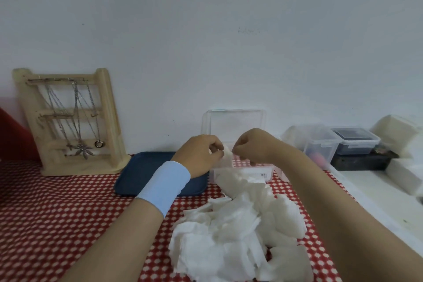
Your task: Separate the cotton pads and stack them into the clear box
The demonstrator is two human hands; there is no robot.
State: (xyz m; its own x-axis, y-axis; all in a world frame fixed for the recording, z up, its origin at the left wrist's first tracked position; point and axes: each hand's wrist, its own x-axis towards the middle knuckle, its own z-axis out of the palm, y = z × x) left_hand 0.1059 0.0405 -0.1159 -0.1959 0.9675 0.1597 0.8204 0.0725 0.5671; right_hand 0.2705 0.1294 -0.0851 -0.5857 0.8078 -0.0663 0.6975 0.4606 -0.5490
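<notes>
A loose heap of white cotton pads (238, 233) lies on the red dotted cloth in front of me. Behind it stands the clear box (267, 173), its lid (233, 122) propped upright against the wall. Above the box's front, my left hand (201, 153) and my right hand (254, 144) both pinch one white cotton pad (227, 155) between their fingertips, one hand on each side of it. A light blue band wraps my left wrist.
A dark blue tray (142, 171) lies left of the box. A wooden jewellery stand (71, 121) with necklaces leans on the wall at left. Lidded plastic containers (320, 142) and white blocks (402, 176) crowd the white surface at right.
</notes>
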